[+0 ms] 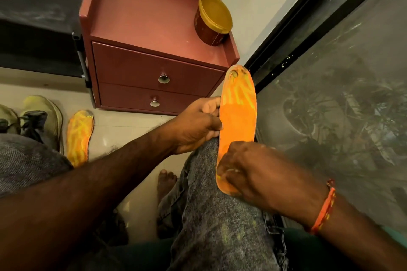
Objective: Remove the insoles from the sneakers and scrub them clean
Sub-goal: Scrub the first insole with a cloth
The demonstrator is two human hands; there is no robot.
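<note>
hands — left (198, 125) grips insole (239, 116) edge | right (248, 171) curled on heel, contents hidden

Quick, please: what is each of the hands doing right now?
Left hand: grips the orange insole at its edge.
Right hand: curled on the insole's heel end.

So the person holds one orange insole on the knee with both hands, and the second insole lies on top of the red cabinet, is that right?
Not quite. The head view shows the second insole lying on the floor beside the sneakers, not on the red cabinet. The held insole is indeed on the knee, with the left hand and right hand on it.
</note>
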